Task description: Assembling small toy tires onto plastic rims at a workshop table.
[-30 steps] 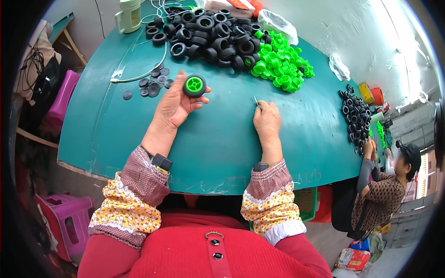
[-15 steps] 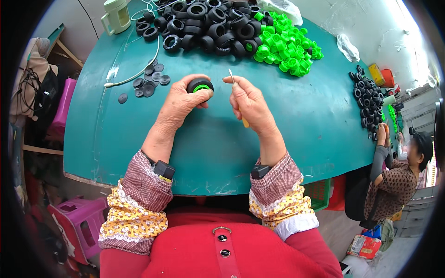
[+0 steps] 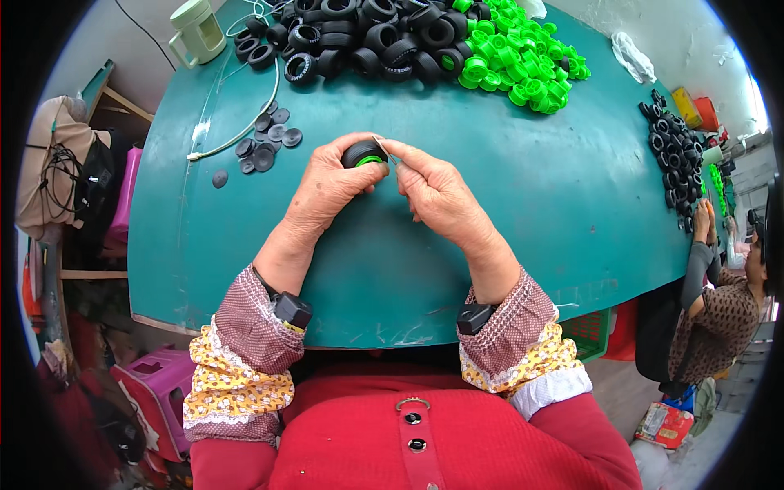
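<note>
Left hand [image 3: 322, 184] gripping a black tyre [image 3: 358, 152] with green hub [image 3: 368, 161], thumb along the hub side; right hand [image 3: 445, 196] has thumb and index pinched on a slim metal tool [image 3: 394, 161], its tip at the tyre's right edge, exact contact can't tell; tyre is held up between both hands, near mid-table; left of it on the green table [image 3: 392, 278], loose black discs [image 3: 264, 156] beside a pale cable [image 3: 249, 129]; beyond, black tyre heap [image 3: 359, 41] touching green hub heap [image 3: 531, 65]; lidded mug [image 3: 198, 37] far left; co-worker [image 3: 714, 322] far right.
</note>
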Available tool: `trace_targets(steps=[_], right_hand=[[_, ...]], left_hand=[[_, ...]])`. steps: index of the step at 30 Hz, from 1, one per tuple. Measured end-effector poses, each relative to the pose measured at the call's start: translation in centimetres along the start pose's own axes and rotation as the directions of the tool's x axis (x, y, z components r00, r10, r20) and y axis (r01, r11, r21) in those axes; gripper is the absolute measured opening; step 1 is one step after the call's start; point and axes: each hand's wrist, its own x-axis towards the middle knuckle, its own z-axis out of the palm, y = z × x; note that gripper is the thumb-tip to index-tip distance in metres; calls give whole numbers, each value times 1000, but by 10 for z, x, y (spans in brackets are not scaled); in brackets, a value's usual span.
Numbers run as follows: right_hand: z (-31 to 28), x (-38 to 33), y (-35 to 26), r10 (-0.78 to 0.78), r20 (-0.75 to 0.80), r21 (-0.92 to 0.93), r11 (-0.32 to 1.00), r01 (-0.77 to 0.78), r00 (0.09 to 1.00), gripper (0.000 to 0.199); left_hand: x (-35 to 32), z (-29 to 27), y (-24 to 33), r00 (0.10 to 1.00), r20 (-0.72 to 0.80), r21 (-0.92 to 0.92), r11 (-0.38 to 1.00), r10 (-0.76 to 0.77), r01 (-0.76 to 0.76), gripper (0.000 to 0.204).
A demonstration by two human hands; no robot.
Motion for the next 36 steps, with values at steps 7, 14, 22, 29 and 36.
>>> trace_targets(steps=[7, 14, 22, 29, 36], right_hand=[[-3, -7, -18, 165, 119, 39, 985, -171, 979, 39], [2, -1, 9, -112, -49, -71, 992, 108, 992, 38], [10, -2, 2, -55, -2, -161, 986, 54, 998, 37], [12, -7, -3, -146, -29, -529, 842, 109, 989, 37], [15, -11, 1, -114, 18, -732, 675, 91, 993, 36]], left_hand=[[4, -1, -8, 1000, -16, -46, 999, 0, -1, 37], [4, 2, -5, 998, -42, -114, 993, 37, -42, 35], [5, -4, -15, 980, -76, 23, 983, 183, -182, 32], [4, -1, -13, 931, -52, 429, 850, 361, -305, 35], [-1, 3, -13, 784, 113, 829, 376, 611, -413, 31]])
